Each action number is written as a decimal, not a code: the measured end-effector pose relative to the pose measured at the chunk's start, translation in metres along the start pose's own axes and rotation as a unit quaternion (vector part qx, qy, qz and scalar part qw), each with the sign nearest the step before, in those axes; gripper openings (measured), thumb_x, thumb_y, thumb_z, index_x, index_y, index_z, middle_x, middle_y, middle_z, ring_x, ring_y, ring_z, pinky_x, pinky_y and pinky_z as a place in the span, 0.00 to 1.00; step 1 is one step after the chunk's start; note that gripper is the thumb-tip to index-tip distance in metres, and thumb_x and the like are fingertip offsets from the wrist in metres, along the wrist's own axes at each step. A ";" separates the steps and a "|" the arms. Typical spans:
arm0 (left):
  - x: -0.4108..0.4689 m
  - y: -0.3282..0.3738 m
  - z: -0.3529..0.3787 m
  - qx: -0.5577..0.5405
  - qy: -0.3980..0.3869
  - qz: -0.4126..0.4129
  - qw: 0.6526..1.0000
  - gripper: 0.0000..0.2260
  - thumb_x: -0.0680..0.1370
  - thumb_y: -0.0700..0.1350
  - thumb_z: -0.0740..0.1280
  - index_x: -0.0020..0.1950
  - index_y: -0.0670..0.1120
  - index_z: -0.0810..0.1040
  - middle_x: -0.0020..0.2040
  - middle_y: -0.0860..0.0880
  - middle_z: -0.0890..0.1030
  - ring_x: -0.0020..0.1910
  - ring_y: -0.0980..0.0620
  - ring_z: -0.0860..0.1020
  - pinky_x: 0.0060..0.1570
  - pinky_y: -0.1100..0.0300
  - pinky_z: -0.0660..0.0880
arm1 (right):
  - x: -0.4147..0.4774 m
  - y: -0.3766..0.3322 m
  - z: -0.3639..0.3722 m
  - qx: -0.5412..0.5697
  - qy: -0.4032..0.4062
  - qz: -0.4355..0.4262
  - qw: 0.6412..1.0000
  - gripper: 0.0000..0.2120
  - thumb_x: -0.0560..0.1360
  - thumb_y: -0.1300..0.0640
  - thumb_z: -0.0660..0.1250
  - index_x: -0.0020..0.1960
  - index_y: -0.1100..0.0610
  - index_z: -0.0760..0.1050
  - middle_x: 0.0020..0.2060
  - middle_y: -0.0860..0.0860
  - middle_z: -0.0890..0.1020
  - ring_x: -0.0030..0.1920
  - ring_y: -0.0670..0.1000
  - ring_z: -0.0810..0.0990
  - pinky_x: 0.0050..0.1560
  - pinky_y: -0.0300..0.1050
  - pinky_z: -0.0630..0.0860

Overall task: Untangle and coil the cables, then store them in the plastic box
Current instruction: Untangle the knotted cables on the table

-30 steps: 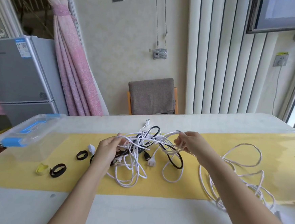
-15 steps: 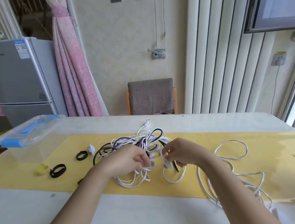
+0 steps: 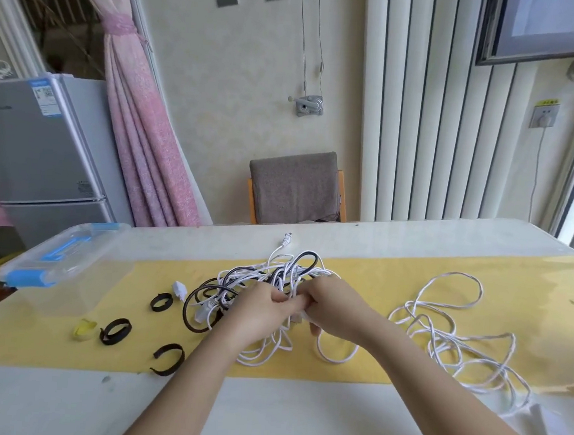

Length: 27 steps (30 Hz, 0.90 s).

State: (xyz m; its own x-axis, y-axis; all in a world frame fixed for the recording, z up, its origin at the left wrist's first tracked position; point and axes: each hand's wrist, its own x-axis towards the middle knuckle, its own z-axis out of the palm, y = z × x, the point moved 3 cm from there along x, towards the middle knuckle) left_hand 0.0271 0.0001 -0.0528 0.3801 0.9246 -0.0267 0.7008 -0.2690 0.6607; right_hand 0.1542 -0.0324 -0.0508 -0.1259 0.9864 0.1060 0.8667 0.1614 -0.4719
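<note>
A tangle of white and black cables lies in the middle of the yellow mat. My left hand and my right hand meet over its near side, knuckles almost touching, both with fingers curled round white strands. A loose white cable trails in wide loops to the right of my right forearm. The clear plastic box with blue latches stands shut at the table's left edge.
Black strap loops and a yellow one lie left of the tangle. A white plug sits beside them. A chair stands behind the table, a fridge at far left.
My hands came together from either side of the tangle and now grip strands at its near middle. The loose loops on the right shifted slightly.
</note>
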 end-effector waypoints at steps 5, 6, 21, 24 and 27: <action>0.006 0.000 -0.009 -0.100 0.098 0.016 0.990 0.13 0.76 0.46 0.67 0.31 0.46 0.71 0.25 0.50 0.66 0.26 0.52 0.65 0.31 0.60 0.60 | 0.005 -0.003 -0.013 0.067 0.134 -0.018 0.988 0.07 0.77 0.62 0.57 0.45 0.59 0.74 0.36 0.49 0.84 0.29 0.41 0.75 0.36 0.46 0.70; 0.007 -0.002 -0.013 -0.106 0.126 0.023 0.986 0.08 0.74 0.41 0.68 0.35 0.45 0.76 0.27 0.50 0.72 0.27 0.54 0.70 0.30 0.61 0.64 | 0.005 -0.001 -0.018 0.102 0.152 -0.013 0.983 0.08 0.78 0.62 0.57 0.44 0.59 0.74 0.37 0.48 0.84 0.28 0.40 0.74 0.36 0.46 0.71; 0.026 -0.078 -0.065 -0.185 0.104 -0.134 0.968 0.24 0.61 0.42 0.78 0.55 0.46 0.77 0.56 0.45 0.79 0.53 0.48 0.77 0.48 0.57 0.72 | -0.035 0.051 -0.114 0.139 0.157 0.078 0.975 0.08 0.77 0.61 0.62 0.41 0.56 0.77 0.31 0.46 0.84 0.25 0.47 0.71 0.29 0.41 0.68; 0.011 -0.060 -0.077 0.053 0.069 -0.139 0.986 0.24 0.68 0.49 0.77 0.60 0.43 0.75 0.60 0.44 0.77 0.55 0.48 0.75 0.51 0.58 0.70 | -0.050 0.047 -0.099 0.042 -0.152 0.091 0.983 0.07 0.77 0.59 0.64 0.42 0.54 0.79 0.36 0.48 0.85 0.32 0.42 0.79 0.37 0.36 0.73; -0.005 -0.033 -0.084 0.226 0.163 -0.106 0.955 0.25 0.72 0.54 0.73 0.63 0.41 0.73 0.62 0.43 0.75 0.59 0.44 0.74 0.54 0.56 0.71 | -0.053 0.028 -0.086 0.018 -0.253 0.096 0.962 0.08 0.76 0.53 0.65 0.45 0.50 0.83 0.38 0.45 0.86 0.40 0.41 0.83 0.42 0.33 0.73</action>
State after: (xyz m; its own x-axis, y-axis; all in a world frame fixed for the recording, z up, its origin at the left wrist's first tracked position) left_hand -0.0485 0.0271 -0.0107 0.0437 0.9862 0.1594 0.9579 -0.0868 0.2738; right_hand 0.2265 -0.0827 0.0056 -0.1927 0.8859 -0.4221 0.8815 -0.0327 -0.4711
